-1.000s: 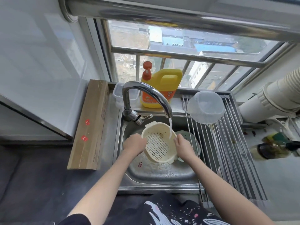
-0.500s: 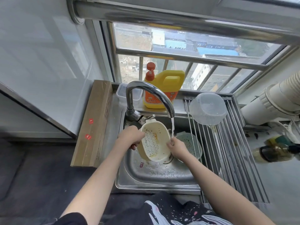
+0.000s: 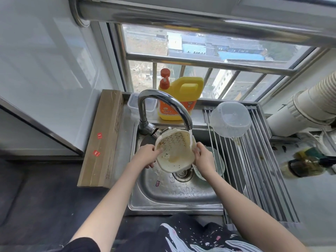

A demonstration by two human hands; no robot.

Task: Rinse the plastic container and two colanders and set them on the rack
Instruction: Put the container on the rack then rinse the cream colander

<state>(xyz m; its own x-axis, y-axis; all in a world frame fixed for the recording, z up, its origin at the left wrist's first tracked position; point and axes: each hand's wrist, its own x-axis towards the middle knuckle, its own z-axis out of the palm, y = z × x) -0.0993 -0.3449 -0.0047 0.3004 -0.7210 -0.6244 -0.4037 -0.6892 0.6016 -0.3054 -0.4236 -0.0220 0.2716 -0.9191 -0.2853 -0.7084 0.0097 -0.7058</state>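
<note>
A cream colander (image 3: 175, 151) is held tilted over the sink (image 3: 174, 193), under water running from the tap (image 3: 163, 104). My left hand (image 3: 148, 154) grips its left rim and my right hand (image 3: 203, 157) grips its right rim. A second, pale green colander (image 3: 217, 160) lies in the sink's right side, largely hidden behind my right hand. The clear plastic container (image 3: 230, 119) rests upside down on the roll-up rack (image 3: 258, 160) at the back.
A yellow detergent jug (image 3: 181, 99) and a small clear lidded box (image 3: 133, 104) stand behind the tap. A long cardboard box (image 3: 103, 137) lies left of the sink. A white duct (image 3: 305, 108) and a dark bottle (image 3: 305, 165) sit to the right.
I have turned the cream colander in my hands, tipping its open side more toward me and raising it closer to the spout. The water stream now strikes its right rim.
</note>
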